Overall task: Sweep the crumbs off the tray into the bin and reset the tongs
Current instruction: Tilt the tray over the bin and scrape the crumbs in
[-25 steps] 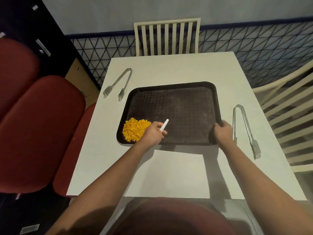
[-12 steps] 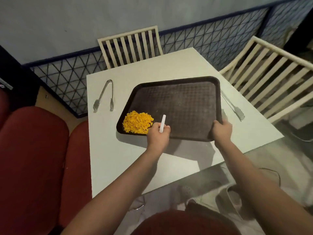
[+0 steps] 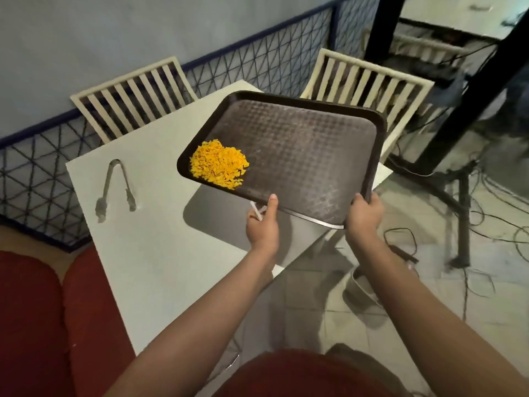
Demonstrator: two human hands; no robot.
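Note:
The dark brown tray [image 3: 303, 138] is off the white table [image 3: 160, 253], held in the air and tilted. A pile of orange crumbs [image 3: 219, 163] lies at its left end. My left hand [image 3: 262, 227] grips the near edge, thumb on top, and also holds a small white stick [image 3: 255, 211] under the rim. My right hand [image 3: 364, 216] grips the near right corner. One pair of metal tongs [image 3: 116, 187] lies on the table's left side. A metal bin [image 3: 361, 285] stands on the floor below, partly hidden by my right arm. The second tongs are out of sight.
Two cream slatted chairs [image 3: 134, 96] [image 3: 369, 78] stand at the table's far sides. Red cushioned seats [image 3: 43, 325] are at the left. Cables and a black stand [image 3: 461, 196] lie on the tiled floor at the right.
The tray has been lifted off the table and carried right, past the table's edge. My left hand moved from the tray's surface to grip its near edge. The view swung right.

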